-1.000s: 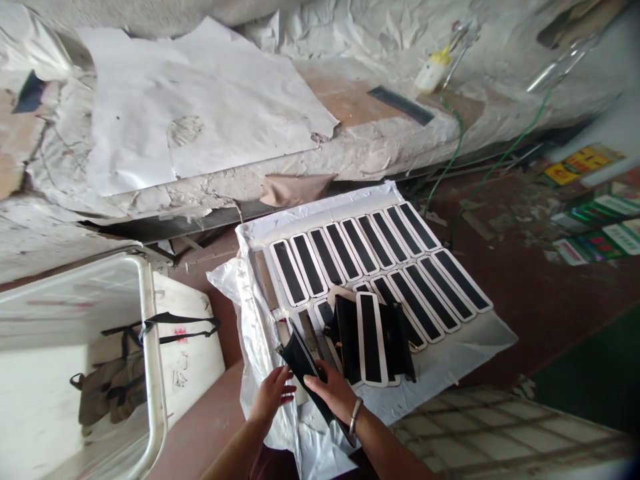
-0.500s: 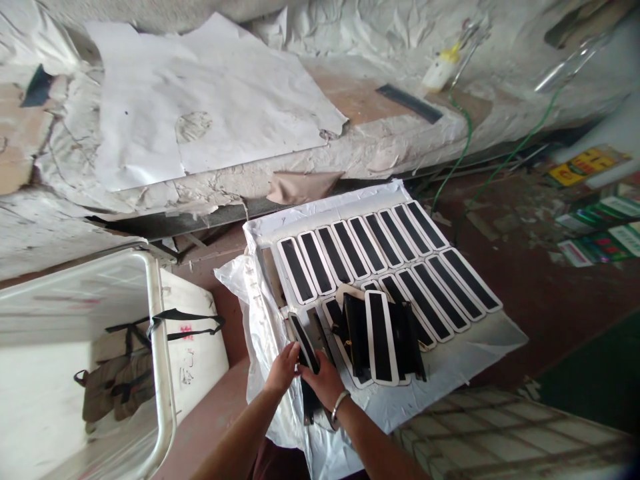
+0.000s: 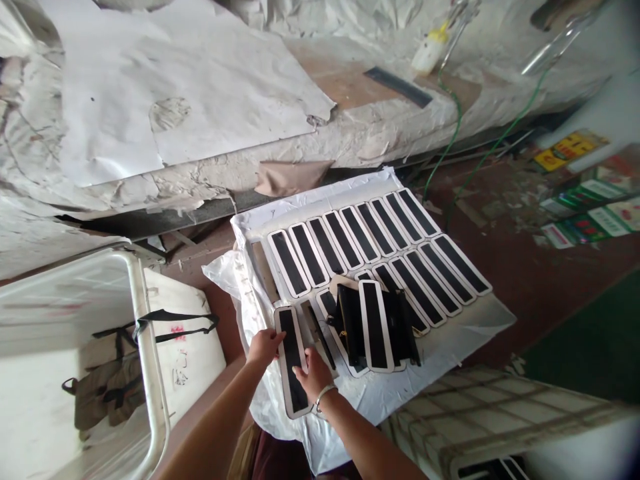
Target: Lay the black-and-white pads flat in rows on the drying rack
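Observation:
Between my two hands is a long black panel with a white border [image 3: 291,350], its face turned up, at the near left corner of a white-covered board [image 3: 435,367]. My left hand [image 3: 264,347] grips its left edge. On the opposite edge, the thumb of my right hand [image 3: 315,377] lies over the border; a bracelet circles that wrist. Just right of it are a thin dark strip [image 3: 320,333] and a heap of black pieces [image 3: 350,327], with one bordered panel [image 3: 376,327] on top. Similar panels [image 3: 313,253] lie in two slanted rows. The panel's underside is hidden.
A white bin [image 3: 137,293] with a black strap and brown cloth items stands at left. Behind runs a paper-covered bench [image 3: 200,80] with a spray gun [image 3: 433,47] and green hose [image 3: 453,147]. A crate [image 3: 480,413] is at lower right, boxes [image 3: 595,220] farther right.
The panel in my hands has turned from edge-on to face-up and come down toward the board. My hands have moved apart to its two sides. The view has shifted slightly.

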### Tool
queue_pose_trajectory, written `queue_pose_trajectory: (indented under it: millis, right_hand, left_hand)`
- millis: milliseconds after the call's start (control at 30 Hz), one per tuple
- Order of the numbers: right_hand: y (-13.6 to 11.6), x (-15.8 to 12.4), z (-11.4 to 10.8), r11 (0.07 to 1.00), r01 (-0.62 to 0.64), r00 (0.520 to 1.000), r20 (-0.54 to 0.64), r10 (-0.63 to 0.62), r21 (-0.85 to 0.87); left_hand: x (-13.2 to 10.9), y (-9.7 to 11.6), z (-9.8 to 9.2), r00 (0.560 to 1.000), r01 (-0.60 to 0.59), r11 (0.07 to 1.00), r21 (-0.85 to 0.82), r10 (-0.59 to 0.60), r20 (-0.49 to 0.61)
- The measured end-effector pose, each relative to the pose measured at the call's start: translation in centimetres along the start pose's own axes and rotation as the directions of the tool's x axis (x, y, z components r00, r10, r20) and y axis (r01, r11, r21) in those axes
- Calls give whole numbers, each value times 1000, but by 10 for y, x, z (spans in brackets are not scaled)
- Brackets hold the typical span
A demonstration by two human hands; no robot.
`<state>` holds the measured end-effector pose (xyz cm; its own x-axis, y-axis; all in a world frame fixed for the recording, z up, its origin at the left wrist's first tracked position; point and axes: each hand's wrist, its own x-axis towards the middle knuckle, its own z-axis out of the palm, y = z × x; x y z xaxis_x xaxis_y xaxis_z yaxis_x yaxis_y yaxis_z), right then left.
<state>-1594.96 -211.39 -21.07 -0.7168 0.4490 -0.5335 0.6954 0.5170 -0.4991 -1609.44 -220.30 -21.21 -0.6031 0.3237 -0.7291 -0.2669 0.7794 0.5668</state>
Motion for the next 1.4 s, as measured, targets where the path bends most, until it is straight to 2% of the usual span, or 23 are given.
queue_pose_trajectory:
  millis: [100, 233, 367, 500, 600, 667, 733, 800, 867, 933, 1033, 1100, 1267, 1400]
  right_hand:
    - [8, 8, -8, 999, -41, 999, 35, 40, 11]
    - [14, 22, -15, 1000, -21, 999, 47, 22, -20]
    - [13, 27, -18, 996, 6, 999, 51, -2, -85]
    - [10, 26, -22, 991, 46, 996, 80, -37, -124]
    - [10, 27, -26, 985, 95, 991, 102, -81, -141]
    - [10, 27, -26, 981, 125, 988, 107, -110, -151]
    - [9, 26, -25, 975, 148, 986, 104, -132, -166]
    - [8, 25, -24, 969, 164, 984, 104, -147, -185]
    - [7, 24, -24, 963, 175, 982, 110, -155, -203]
    - [6, 24, -25, 959, 179, 980, 124, -155, -218]
    - [4, 23, -26, 955, 179, 978, 144, -147, -236]
    - [2, 24, -27, 951, 181, 977, 157, -144, -249]
    - [-2, 24, -27, 939, 192, 970, 198, -138, -285]
    - [-3, 24, -29, 928, 212, 964, 224, -146, -307]
  left_hand:
    - [-1, 3, -2, 1000, -1, 994, 108, 1, 3]
    - [-6, 5, -4, 1000, -5, 970, 245, 3, 9]
    - [-9, 0, -3, 1000, -18, 964, 267, 15, 13]
    - [-5, -1, -10, 991, -77, 956, 281, 105, -86]
    - [-1, 2, -18, 945, -192, 908, 372, 274, -182]
    - [0, 4, -21, 898, -286, 846, 451, 400, -182]
    - [-1, 5, -20, 856, -383, 771, 508, 504, -119]
    - [-3, 3, -16, 809, -483, 675, 558, 588, -11]
    - [-4, 1, -12, 769, -536, 565, 627, 634, 86]
    - [-3, 3, -12, 795, -482, 524, 702, 599, 99]
    - [3, 17, -18, 886, -318, 586, 746, 464, 13]
    - [10, 33, -23, 917, -259, 610, 749, 398, -7]
    - [25, 66, -26, 967, -155, 647, 747, 254, -20]
    - [27, 69, -25, 970, -157, 653, 741, 241, -6]
